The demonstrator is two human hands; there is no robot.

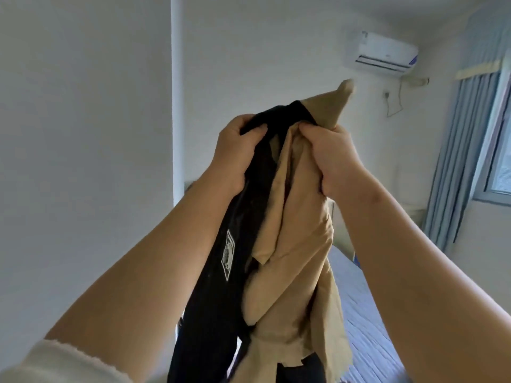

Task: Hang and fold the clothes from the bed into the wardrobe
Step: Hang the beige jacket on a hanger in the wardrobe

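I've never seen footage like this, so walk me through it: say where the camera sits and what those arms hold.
No machine here: one camera sits on a person's head, so you look along their own arms. The left hand grips black cloth, the right hand grips tan cloth, both held up in the air; one garment or two, I cannot tell. Below right lies a bed with blue covers. An air conditioner hangs on the far wall, near a blue curtain.

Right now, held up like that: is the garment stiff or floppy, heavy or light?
Likely floppy: the garment hangs in loose folds below the left hand and right hand. Probably light: two bunched grips hold it up. Its tan corner stands up above the right hand, so maybe some body.
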